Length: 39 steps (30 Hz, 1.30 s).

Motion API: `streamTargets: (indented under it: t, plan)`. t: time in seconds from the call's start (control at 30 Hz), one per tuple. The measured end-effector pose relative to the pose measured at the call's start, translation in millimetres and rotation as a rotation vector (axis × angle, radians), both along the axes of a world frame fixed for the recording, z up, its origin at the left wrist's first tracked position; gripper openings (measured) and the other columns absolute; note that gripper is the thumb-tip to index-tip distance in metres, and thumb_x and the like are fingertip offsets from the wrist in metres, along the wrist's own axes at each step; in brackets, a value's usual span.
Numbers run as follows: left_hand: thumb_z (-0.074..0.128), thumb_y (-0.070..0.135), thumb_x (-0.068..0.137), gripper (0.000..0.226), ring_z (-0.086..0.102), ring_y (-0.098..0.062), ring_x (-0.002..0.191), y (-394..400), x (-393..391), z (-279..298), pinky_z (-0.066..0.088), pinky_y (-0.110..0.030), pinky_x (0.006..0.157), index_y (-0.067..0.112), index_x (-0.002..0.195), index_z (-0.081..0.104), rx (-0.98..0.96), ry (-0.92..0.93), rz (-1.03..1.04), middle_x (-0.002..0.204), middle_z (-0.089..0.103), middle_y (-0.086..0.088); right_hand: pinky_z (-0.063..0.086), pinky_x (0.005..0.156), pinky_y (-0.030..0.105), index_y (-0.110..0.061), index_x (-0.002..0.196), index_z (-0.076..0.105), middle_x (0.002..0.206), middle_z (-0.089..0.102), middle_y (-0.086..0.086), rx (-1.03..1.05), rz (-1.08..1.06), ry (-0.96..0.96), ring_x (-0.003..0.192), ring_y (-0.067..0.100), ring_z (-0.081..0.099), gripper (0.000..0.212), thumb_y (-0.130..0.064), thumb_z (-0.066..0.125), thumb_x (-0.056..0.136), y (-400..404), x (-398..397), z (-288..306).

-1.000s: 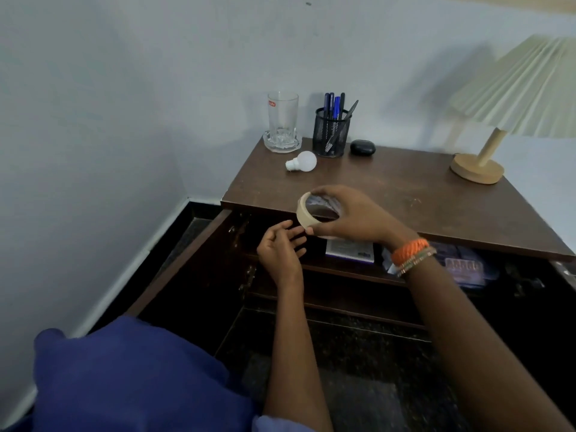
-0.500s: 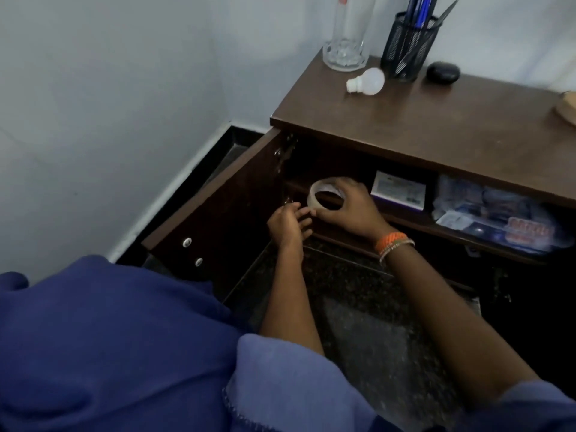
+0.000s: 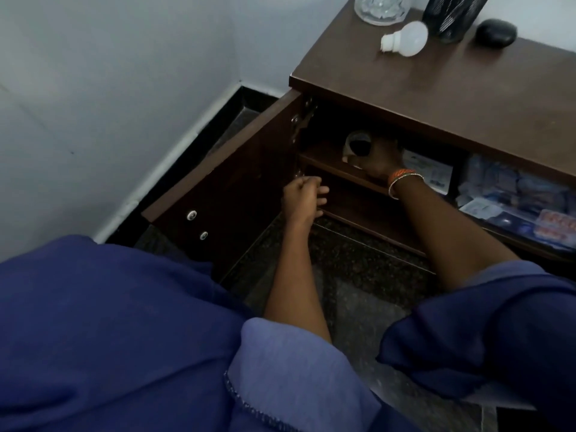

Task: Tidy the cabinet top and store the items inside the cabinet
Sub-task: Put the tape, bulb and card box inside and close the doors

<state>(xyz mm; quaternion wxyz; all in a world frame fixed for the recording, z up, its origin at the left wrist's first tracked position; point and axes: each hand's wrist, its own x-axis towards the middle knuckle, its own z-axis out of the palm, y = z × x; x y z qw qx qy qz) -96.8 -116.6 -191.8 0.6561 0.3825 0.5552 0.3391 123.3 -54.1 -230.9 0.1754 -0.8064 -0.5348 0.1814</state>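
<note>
Right hand [image 3: 378, 165] inside the open cabinet, fingers curled round the tape roll [image 3: 355, 148] on the upper shelf [image 3: 324, 159], at its left end. Left hand [image 3: 304, 198] loosely curled, holding nothing, just in front of the shelf edge. Bulb [image 3: 405, 39] on the surface [image 3: 452, 95], far left.

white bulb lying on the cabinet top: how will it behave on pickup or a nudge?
The white light bulb lies on its side on the brown wooden cabinet top, and its globe is round, so a nudge would probably roll it. It looks smooth, so possibly slippery. Likely light for its size and fragile; the narrow base may offer the surer grip.
</note>
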Motion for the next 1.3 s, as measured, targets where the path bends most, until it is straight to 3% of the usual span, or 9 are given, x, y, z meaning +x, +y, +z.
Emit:
streamTargets:
  t: [0.13, 0.33, 0.57, 0.73, 0.87, 1.03, 1.13, 1.23, 1.3]
  plan:
    - [0.048, 0.025, 0.091, 0.024, 0.062, -0.016, 0.078, 0, -1, -5, 0.048, -0.028, 0.063, 0.014, 0.107, 0.062, 0.014, 0.026, -0.041, 0.091, 0.069, -0.002, 0.037, 0.106, 0.051, -0.023, 0.138, 0.042, 0.142, 0.046, 0.007, 0.003, -0.077, -0.007, 0.130, 0.032, 0.041, 0.107, -0.078, 0.056, 0.048, -1, -5, 2]
    - [0.048, 0.024, 0.091, 0.024, 0.060, -0.014, 0.076, 2, -8, -3, 0.047, -0.028, 0.063, 0.014, 0.107, 0.062, 0.021, 0.048, -0.043, 0.092, 0.068, -0.003, 0.029, 0.111, 0.050, -0.016, 0.142, 0.037, 0.147, 0.037, 0.013, 0.026, -0.061, -0.102, 0.135, 0.034, 0.032, 0.086, -0.053, 0.069, 0.071, -3, -11, 4]
    - [0.049, 0.027, 0.091, 0.026, 0.063, -0.014, 0.081, 5, -20, 1, 0.048, -0.026, 0.060, 0.015, 0.110, 0.062, 0.081, 0.066, -0.029, 0.095, 0.069, -0.001, 0.010, 0.111, 0.058, -0.015, 0.146, 0.030, 0.153, 0.025, 0.013, 0.027, -0.069, -0.245, 0.141, 0.036, 0.019, 0.087, -0.057, 0.062, 0.077, -10, -23, 18]
    - [0.048, 0.025, 0.091, 0.025, 0.064, -0.016, 0.083, 7, -25, 9, 0.049, -0.027, 0.061, 0.015, 0.109, 0.062, 0.099, 0.050, -0.002, 0.096, 0.070, -0.002, 0.029, 0.105, 0.057, -0.011, 0.125, 0.053, 0.130, 0.052, 0.017, 0.222, 0.115, -0.236, 0.125, 0.038, 0.043, 0.059, -0.046, 0.046, 0.077, -51, -66, 41]
    - [0.047, 0.023, 0.091, 0.021, 0.064, -0.019, 0.084, 4, -19, 23, 0.049, -0.029, 0.061, 0.016, 0.103, 0.063, 0.095, -0.041, 0.034, 0.093, 0.069, -0.003, 0.029, 0.100, 0.050, -0.017, 0.105, 0.065, 0.114, 0.061, 0.004, 0.330, 0.266, -0.360, 0.118, 0.026, 0.050, 0.026, -0.024, 0.053, 0.084, -87, -98, 65]
    - [0.047, 0.021, 0.091, 0.022, 0.064, -0.017, 0.077, 1, -10, 47, 0.049, -0.029, 0.060, 0.015, 0.103, 0.065, 0.234, -0.079, 0.035, 0.090, 0.071, -0.004, 0.041, 0.088, 0.034, -0.017, 0.090, 0.070, 0.097, 0.068, -0.002, 0.619, 0.310, -0.284, 0.099, 0.017, 0.058, 0.018, -0.018, 0.053, 0.084, -93, -112, 125]
    - [0.047, 0.017, 0.091, 0.020, 0.064, -0.013, 0.070, 5, -4, 70, 0.049, -0.027, 0.058, 0.018, 0.097, 0.066, 0.375, -0.083, 0.044, 0.086, 0.072, -0.001, 0.049, 0.078, 0.028, -0.012, 0.081, 0.071, 0.083, 0.070, -0.001, 0.846, 0.266, -0.091, 0.083, 0.013, 0.062, 0.017, -0.011, 0.054, 0.080, -81, -110, 161]
    - [0.053, 0.015, 0.085, 0.021, 0.065, -0.007, 0.082, 13, 0, 94, 0.053, -0.029, 0.073, 0.022, 0.100, 0.067, 0.594, 0.006, 0.058, 0.092, 0.071, 0.006, 0.052, 0.079, 0.031, -0.011, 0.085, 0.072, 0.088, 0.069, -0.001, 0.961, 0.097, 0.048, 0.085, 0.014, 0.063, 0.020, -0.008, 0.054, 0.077, -54, -92, 181]
    - [0.054, 0.017, 0.081, 0.036, 0.059, -0.008, 0.105, 20, 4, 107, 0.048, -0.030, 0.092, 0.024, 0.116, 0.060, 0.743, 0.089, 0.034, 0.114, 0.065, 0.005, 0.047, 0.086, 0.027, -0.010, 0.096, 0.069, 0.099, 0.066, 0.004, 0.962, -0.032, 0.041, 0.095, 0.018, 0.060, 0.024, -0.008, 0.056, 0.075, -31, -73, 184]
